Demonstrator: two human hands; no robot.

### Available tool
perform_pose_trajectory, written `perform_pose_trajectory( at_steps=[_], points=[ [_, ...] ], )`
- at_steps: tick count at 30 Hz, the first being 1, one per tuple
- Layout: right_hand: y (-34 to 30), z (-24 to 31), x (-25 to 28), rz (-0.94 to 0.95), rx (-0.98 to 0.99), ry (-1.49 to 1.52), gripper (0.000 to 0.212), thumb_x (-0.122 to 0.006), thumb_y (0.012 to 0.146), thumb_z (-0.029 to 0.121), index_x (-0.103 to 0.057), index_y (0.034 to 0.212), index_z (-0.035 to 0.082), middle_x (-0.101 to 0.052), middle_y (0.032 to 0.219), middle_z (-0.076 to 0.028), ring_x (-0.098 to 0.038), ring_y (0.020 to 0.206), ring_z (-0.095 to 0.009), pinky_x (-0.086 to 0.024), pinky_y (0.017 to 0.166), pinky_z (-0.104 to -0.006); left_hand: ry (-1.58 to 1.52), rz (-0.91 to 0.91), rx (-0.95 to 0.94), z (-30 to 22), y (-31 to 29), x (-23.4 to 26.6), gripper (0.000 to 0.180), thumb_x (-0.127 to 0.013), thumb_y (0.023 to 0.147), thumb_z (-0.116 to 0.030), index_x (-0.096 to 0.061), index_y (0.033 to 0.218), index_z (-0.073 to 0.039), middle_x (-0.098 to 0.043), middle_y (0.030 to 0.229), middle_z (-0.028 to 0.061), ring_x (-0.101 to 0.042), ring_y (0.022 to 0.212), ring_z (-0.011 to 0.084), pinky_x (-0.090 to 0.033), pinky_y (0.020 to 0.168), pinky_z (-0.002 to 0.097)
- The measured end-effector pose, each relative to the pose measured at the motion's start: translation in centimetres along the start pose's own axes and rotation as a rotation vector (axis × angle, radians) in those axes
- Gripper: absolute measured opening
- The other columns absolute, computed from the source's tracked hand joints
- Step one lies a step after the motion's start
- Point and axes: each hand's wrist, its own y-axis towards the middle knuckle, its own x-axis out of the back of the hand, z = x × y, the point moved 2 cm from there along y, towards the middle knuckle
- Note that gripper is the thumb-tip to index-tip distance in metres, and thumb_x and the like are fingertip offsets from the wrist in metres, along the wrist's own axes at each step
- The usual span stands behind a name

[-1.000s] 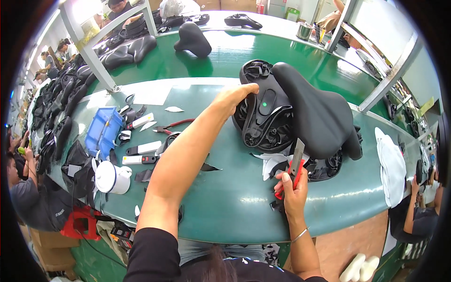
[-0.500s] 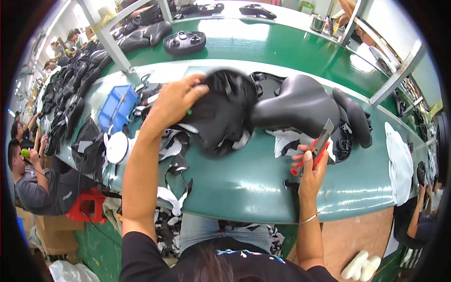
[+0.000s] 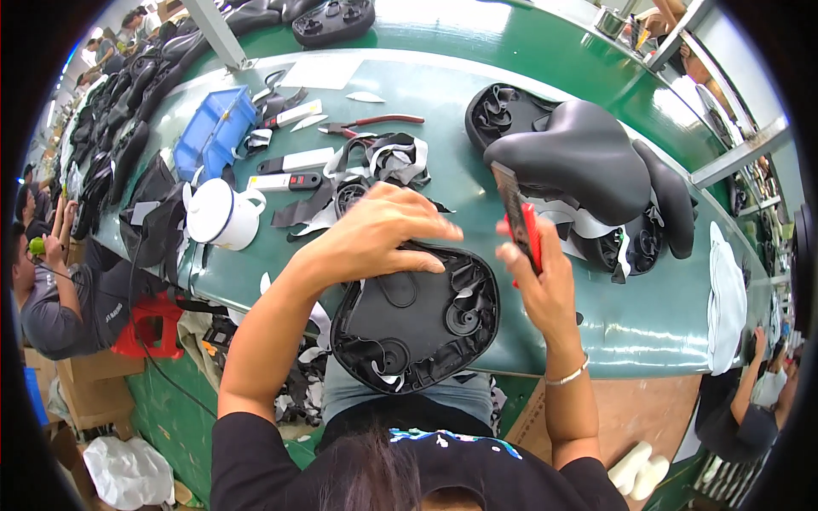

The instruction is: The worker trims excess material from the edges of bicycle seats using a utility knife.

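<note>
A black bicycle saddle [image 3: 409, 324] lies underside up at the front edge of the bench, close to my body. Strips of cover material show along its inner rim. My left hand [image 3: 383, 232] is over its far left edge, fingers stretched out and thumb apart, not closed round it. In my right hand [image 3: 550, 285] is a red utility knife [image 3: 530, 234], blade out and pointing up and away, just right of the saddle. Farther right sits a stack of black saddles [image 3: 575, 162], some upside down.
A white enamel mug [image 3: 223, 215], a blue plastic bin [image 3: 215, 128], red-handled pliers [image 3: 375, 122], spare knives [image 3: 294, 160] and fabric scraps [image 3: 396, 157] are at the left. White cloths [image 3: 726, 298] hang at the right edge. Co-workers sit at both sides.
The saddle, blurred in my left hand over the bench before, now lies at the front edge, underside up. My right hand has moved the knife left, toward it. The view has tilted down.
</note>
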Motion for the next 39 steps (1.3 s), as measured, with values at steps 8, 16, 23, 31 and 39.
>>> perform_pose_trajectory(
  at_steps=[8,16,23,31,39],
  points=[
    [-5.0,-0.4,-1.0,0.03,0.208,-0.252,0.044,-0.063,0.086,0.011,-0.048,0.126,0.001,-0.061,0.108,-0.019,-0.062,0.089,-0.031,-0.049,0.079,-0.037,-0.783,-0.463,1.137,-0.8,-8.7,-2.5,0.054,-0.069,0.081,-0.038,-0.054,0.112,0.004,-0.061,0.093,0.0084,-0.06,0.081,0.0147,-0.05,0.072,0.0274],
    [-1.9,1.8,1.9,0.281,0.569,-0.59,0.064,-0.068,0.076,0.009,-0.047,0.136,0.021,-0.056,0.077,-0.008,-0.056,0.059,-0.023,-0.045,0.051,-0.0332,-1.117,-0.377,1.061,-1.3,-4.9,1.3,0.052,-0.067,0.076,-0.029,-0.053,0.114,0.003,-0.059,0.095,0.0083,-0.059,0.082,0.0134,-0.05,0.073,0.0272],
    [-6.1,0.3,1.5,0.496,0.278,-0.849,0.065,-0.057,0.084,0.008,-0.034,0.142,0.022,-0.049,0.071,-0.014,-0.055,0.051,-0.029,-0.045,0.045,-0.0406,-1.025,-0.386,1.003,-0.5,-5.3,0.9,0.044,-0.065,0.074,-0.024,-0.054,0.108,0.003,-0.057,0.092,0.0064,-0.054,0.077,0.0116,-0.046,0.07,0.0252],
    [-14.7,2.3,-2.2,0.268,-0.101,-0.636,0.07,-0.064,0.085,0.009,-0.027,0.144,0.007,-0.06,0.08,-0.021,-0.061,0.061,-0.038,-0.051,0.053,-0.0435,-1.078,-0.72,1.056,-4.5,-7.9,-0.3,0.038,-0.062,0.078,-0.02,-0.053,0.107,0.003,-0.054,0.089,0.004,-0.05,0.079,0.0107,-0.043,0.07,0.0241],
    [-6.1,4.2,-3.4,-0.009,0.11,-0.301,0.07,-0.074,0.079,0.016,-0.037,0.137,0.005,-0.061,0.117,-0.019,-0.067,0.089,-0.03,-0.053,0.071,-0.0367,-0.97,-0.873,0.976,-6.8,-9.4,-1.3,0.039,-0.064,0.078,-0.019,-0.052,0.109,0.002,-0.054,0.09,0.0026,-0.048,0.078,0.0095,-0.042,0.072,0.0241]
  ],
)
